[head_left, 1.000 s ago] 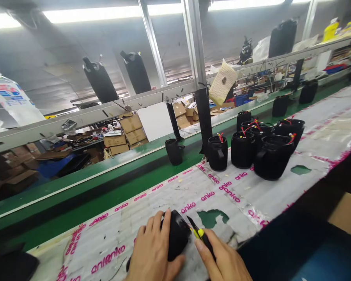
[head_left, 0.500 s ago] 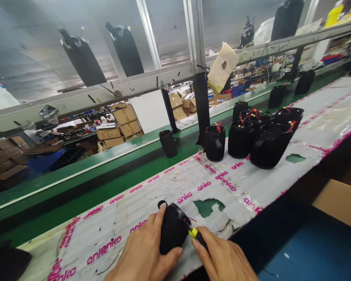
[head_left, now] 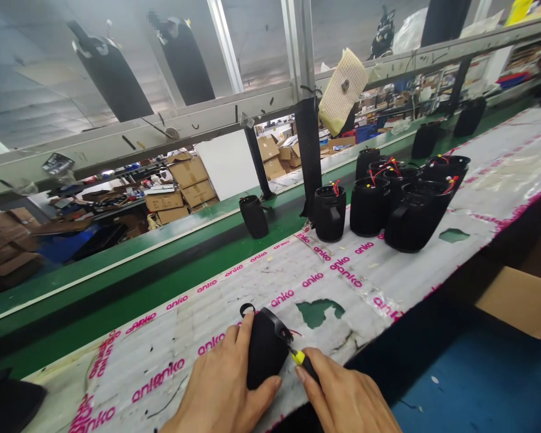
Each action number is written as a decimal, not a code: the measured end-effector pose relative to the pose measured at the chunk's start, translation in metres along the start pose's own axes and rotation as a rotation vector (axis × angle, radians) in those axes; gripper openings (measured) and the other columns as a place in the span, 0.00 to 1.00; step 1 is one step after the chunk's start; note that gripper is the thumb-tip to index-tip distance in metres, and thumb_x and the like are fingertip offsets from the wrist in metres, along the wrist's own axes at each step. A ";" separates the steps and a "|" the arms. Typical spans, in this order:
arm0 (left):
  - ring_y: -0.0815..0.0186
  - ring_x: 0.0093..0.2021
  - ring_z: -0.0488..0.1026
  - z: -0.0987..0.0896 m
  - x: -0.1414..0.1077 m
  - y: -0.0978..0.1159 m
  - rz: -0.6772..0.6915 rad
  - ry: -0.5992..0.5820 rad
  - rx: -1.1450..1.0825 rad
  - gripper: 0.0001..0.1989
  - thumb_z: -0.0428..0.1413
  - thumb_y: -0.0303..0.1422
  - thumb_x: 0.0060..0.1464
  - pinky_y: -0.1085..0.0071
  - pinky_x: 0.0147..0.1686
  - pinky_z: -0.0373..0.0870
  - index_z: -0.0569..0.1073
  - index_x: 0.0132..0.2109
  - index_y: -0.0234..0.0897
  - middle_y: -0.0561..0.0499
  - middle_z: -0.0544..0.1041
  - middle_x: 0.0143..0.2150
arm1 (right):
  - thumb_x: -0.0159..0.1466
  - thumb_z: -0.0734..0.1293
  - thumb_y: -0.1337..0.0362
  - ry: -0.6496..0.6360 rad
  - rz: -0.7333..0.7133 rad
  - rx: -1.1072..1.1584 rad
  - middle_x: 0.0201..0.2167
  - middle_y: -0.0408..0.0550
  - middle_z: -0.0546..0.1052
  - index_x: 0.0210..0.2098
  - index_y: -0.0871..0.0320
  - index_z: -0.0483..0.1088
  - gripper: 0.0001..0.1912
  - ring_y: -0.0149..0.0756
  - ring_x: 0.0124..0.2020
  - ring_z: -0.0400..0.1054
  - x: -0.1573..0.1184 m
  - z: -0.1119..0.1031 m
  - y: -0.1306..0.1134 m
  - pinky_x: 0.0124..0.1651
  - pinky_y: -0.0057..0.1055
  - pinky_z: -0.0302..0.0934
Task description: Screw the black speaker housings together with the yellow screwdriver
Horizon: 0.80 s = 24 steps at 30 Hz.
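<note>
A black cloth-covered cylindrical housing with a small strap loop lies tilted on the covered bench. My left hand is wrapped over its near left side, forefinger by the loop and thumb along the lower edge. In my right hand is a tool with a yellow-and-black handle. Its slim metal tip reaches into the housing's open end, where a thin red wire shows. What the tip touches inside is too small to make out.
Several similar black housings with red wires stand upright farther right on the bench sheet. One more housing is on the green conveyor. A metal rail crosses above. An open carton sits below, right.
The whole view has shifted slightly. Both hands keep their hold, with the tool's tip still at the open end of the housing.
</note>
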<state>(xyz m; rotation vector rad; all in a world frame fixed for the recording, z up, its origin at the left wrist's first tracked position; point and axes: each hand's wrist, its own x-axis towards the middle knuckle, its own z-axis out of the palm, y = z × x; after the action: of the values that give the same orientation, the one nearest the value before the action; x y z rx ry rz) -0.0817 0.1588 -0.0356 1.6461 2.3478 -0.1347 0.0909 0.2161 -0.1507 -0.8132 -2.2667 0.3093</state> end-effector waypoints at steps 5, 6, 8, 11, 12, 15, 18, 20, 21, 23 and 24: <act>0.42 0.57 0.74 -0.001 -0.001 0.002 -0.011 -0.006 0.030 0.44 0.53 0.42 0.57 0.48 0.54 0.71 0.48 0.75 0.33 0.35 0.70 0.64 | 0.76 0.51 0.62 -0.012 0.028 -0.081 0.24 0.38 0.76 0.43 0.52 0.61 0.10 0.38 0.16 0.72 -0.006 0.007 -0.002 0.18 0.36 0.52; 0.42 0.57 0.75 0.000 -0.001 0.002 -0.012 -0.004 0.040 0.43 0.53 0.42 0.57 0.48 0.54 0.71 0.48 0.75 0.33 0.35 0.70 0.64 | 0.76 0.51 0.62 -0.009 0.035 -0.104 0.25 0.39 0.76 0.45 0.52 0.61 0.09 0.37 0.16 0.71 -0.007 0.009 -0.002 0.18 0.36 0.53; 0.43 0.55 0.76 0.001 -0.001 0.002 -0.019 0.008 0.056 0.42 0.53 0.41 0.58 0.50 0.52 0.72 0.48 0.75 0.34 0.36 0.71 0.64 | 0.75 0.53 0.64 -0.001 0.050 -0.141 0.27 0.40 0.78 0.49 0.54 0.62 0.09 0.35 0.16 0.72 -0.009 0.013 -0.004 0.18 0.35 0.53; 0.45 0.53 0.77 0.004 0.000 0.002 -0.039 0.002 0.063 0.43 0.54 0.40 0.58 0.52 0.50 0.73 0.48 0.75 0.37 0.38 0.71 0.63 | 0.74 0.55 0.65 -0.013 0.083 -0.179 0.27 0.39 0.77 0.49 0.54 0.62 0.08 0.34 0.16 0.72 -0.010 0.016 -0.006 0.17 0.33 0.53; 0.45 0.52 0.77 0.005 0.001 0.001 -0.041 0.001 0.068 0.43 0.54 0.39 0.58 0.52 0.49 0.73 0.47 0.75 0.37 0.38 0.71 0.63 | 0.74 0.56 0.65 -0.022 0.097 -0.190 0.26 0.39 0.77 0.48 0.54 0.63 0.07 0.34 0.16 0.72 -0.009 0.016 -0.007 0.17 0.33 0.52; 0.43 0.51 0.78 0.009 0.004 -0.002 -0.041 -0.004 0.100 0.43 0.54 0.40 0.58 0.51 0.48 0.73 0.47 0.75 0.36 0.38 0.71 0.63 | 0.73 0.57 0.65 -0.039 0.112 -0.228 0.23 0.38 0.76 0.44 0.53 0.63 0.05 0.34 0.14 0.70 -0.008 0.017 -0.009 0.15 0.34 0.48; 0.43 0.50 0.78 0.012 0.007 -0.005 -0.041 -0.016 0.115 0.44 0.54 0.39 0.58 0.52 0.47 0.74 0.45 0.75 0.36 0.38 0.70 0.64 | 0.73 0.57 0.65 -0.056 0.102 -0.264 0.21 0.39 0.75 0.41 0.53 0.63 0.05 0.35 0.13 0.69 -0.006 0.017 -0.010 0.15 0.36 0.45; 0.43 0.50 0.78 0.013 0.009 -0.007 -0.035 -0.021 0.117 0.44 0.53 0.40 0.57 0.53 0.47 0.74 0.45 0.75 0.36 0.38 0.70 0.64 | 0.72 0.58 0.65 -0.063 0.081 -0.278 0.19 0.39 0.73 0.40 0.53 0.63 0.05 0.35 0.12 0.68 -0.003 0.015 -0.009 0.15 0.36 0.43; 0.43 0.51 0.78 0.013 0.010 -0.008 -0.033 -0.022 0.117 0.44 0.53 0.40 0.57 0.53 0.47 0.74 0.45 0.75 0.35 0.38 0.70 0.65 | 0.72 0.58 0.64 -0.068 0.067 -0.281 0.19 0.39 0.73 0.39 0.53 0.63 0.04 0.35 0.11 0.67 -0.001 0.013 -0.009 0.15 0.36 0.42; 0.43 0.51 0.78 0.013 0.011 -0.009 -0.034 -0.029 0.116 0.44 0.53 0.41 0.56 0.52 0.47 0.74 0.46 0.75 0.35 0.37 0.70 0.64 | 0.70 0.61 0.65 -0.086 0.048 -0.283 0.18 0.39 0.73 0.38 0.53 0.63 0.03 0.37 0.11 0.68 0.003 0.008 -0.008 0.15 0.37 0.40; 0.43 0.51 0.78 0.013 0.012 -0.010 -0.036 -0.036 0.112 0.44 0.52 0.42 0.56 0.52 0.46 0.74 0.46 0.75 0.35 0.37 0.70 0.64 | 0.69 0.63 0.66 -0.100 0.040 -0.282 0.17 0.39 0.73 0.37 0.53 0.63 0.03 0.38 0.11 0.68 0.006 0.006 -0.008 0.15 0.37 0.40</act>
<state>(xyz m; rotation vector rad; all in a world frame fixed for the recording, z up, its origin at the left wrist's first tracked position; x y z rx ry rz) -0.0931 0.1631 -0.0526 1.6372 2.3834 -0.3050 0.0797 0.2137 -0.1479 -1.0072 -2.4242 0.0490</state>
